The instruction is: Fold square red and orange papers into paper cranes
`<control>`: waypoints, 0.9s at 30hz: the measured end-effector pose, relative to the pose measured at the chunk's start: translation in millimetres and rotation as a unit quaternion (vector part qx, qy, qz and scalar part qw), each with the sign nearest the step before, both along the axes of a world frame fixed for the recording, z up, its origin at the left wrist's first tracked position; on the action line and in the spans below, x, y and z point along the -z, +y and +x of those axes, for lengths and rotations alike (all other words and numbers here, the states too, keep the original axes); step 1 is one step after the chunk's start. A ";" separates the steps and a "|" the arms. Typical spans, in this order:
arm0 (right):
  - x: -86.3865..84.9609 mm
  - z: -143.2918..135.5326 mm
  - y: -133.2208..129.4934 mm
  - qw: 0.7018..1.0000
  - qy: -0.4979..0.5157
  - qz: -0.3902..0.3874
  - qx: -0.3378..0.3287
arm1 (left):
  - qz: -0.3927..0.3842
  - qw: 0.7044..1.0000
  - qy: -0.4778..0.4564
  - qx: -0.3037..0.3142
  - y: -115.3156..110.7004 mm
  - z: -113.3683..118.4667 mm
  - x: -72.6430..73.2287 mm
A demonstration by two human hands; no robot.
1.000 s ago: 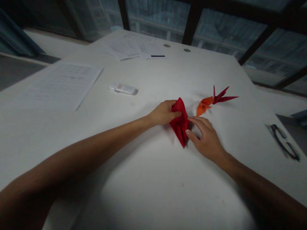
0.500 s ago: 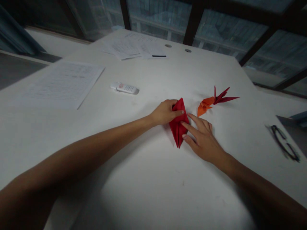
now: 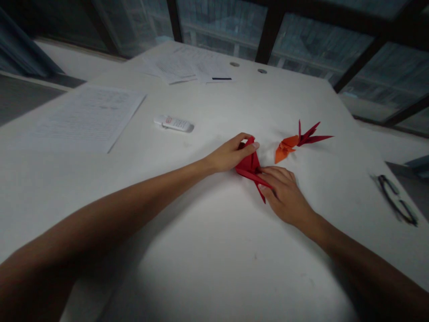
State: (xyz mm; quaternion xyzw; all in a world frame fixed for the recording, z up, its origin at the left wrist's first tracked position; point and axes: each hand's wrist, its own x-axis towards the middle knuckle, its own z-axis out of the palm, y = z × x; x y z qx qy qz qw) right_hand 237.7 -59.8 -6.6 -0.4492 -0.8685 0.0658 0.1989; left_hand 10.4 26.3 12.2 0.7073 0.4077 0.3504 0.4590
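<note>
Both hands work on a piece of folded red paper (image 3: pixel 247 166) above the white table. My left hand (image 3: pixel 231 153) pinches its upper end, thumb on top and fingers curled behind. One lower point of the paper is bent out to the right, and my right hand (image 3: pixel 280 190) grips it between thumb and fingers. A second narrow point hangs down below the thumb. Just beyond my right hand lie an orange origami piece (image 3: pixel 284 147) and a dark red origami piece (image 3: pixel 313 135) with several long points, touching each other.
On the white table (image 3: pixel 214 268) a white correction-tape-like item (image 3: pixel 174 123) lies left of centre. Printed sheets (image 3: pixel 90 116) are at the left, with more papers (image 3: pixel 181 65) at the back. Black-framed glasses (image 3: pixel 397 201) rest near the right edge. Windows (image 3: pixel 221 27) stand behind.
My right hand has closed on a lower point of the red paper and swung it out to the right. My left thumb has shifted up toward the paper's top.
</note>
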 end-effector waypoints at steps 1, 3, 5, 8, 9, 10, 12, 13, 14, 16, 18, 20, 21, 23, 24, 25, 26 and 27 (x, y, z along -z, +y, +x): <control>-0.9 -0.6 -0.2 1.000 0.004 -0.003 0.001 | -0.014 1.000 -0.009 0.001 -0.2 -0.7 -1.2; -2.3 -1.4 -0.7 1.000 0.011 -0.008 0.006 | -0.039 0.999 -0.037 0.008 1.6 -3.4 -2.7; -2.9 -1.4 -1.1 1.000 0.019 -0.014 0.013 | -0.084 0.992 -0.078 0.044 6.7 -8.4 -2.7; -2.4 0.2 -1.4 0.998 0.043 -0.030 0.019 | -0.137 0.975 -0.116 0.132 17.6 -20.4 -1.5; -2.1 0.7 -1.3 0.998 0.057 -0.035 0.022 | -0.132 0.972 -0.118 0.158 20.9 -24.9 -1.1; -1.8 1.2 -1.3 0.996 0.073 -0.039 0.024 | -0.121 0.970 -0.113 0.179 23.6 -29.0 -0.6; -1.7 1.6 -1.0 0.993 0.107 -0.043 0.033 | -0.092 0.967 -0.104 0.215 26.7 -35.4 0.2; -2.0 1.3 -0.9 0.991 0.122 -0.044 0.036 | -0.081 0.965 -0.096 0.230 27.0 -37.2 0.7; -2.6 0.9 -0.9 0.990 0.132 -0.044 0.036 | -0.072 0.964 -0.089 0.241 26.8 -38.1 1.1; -4.2 -0.5 -0.8 0.989 0.134 -0.042 0.036 | -0.059 0.964 -0.078 0.247 25.2 -37.4 2.0; -5.7 -2.2 -0.9 0.992 0.113 -0.037 0.035 | -0.047 0.966 -0.078 0.242 23.4 -34.8 2.9; -6.1 -3.6 -1.1 0.996 0.083 -0.025 0.035 | -0.036 0.968 -0.079 0.233 22.3 -31.8 4.2; -5.9 -4.1 -1.2 0.997 0.070 -0.019 0.036 | -0.037 0.970 -0.075 0.229 22.0 -30.4 5.0; -4.8 -4.9 -1.5 0.997 0.057 -0.011 0.042 | -0.043 0.975 -0.066 0.208 21.6 -27.9 7.0; -4.1 -5.2 -1.7 0.997 0.055 -0.009 0.047 | -0.048 0.979 -0.066 0.189 21.3 -26.7 8.3; -3.4 -5.4 -1.9 0.997 0.056 -0.009 0.052 | -0.052 0.982 -0.069 0.169 21.0 -25.6 9.6; -2.8 -5.6 -2.1 0.997 0.057 -0.010 0.056 | -0.054 0.985 -0.073 0.147 20.6 -24.5 11.1; -2.2 -5.8 -2.3 0.997 0.057 -0.009 0.059 | -0.052 0.988 -0.077 0.125 20.2 -23.4 12.7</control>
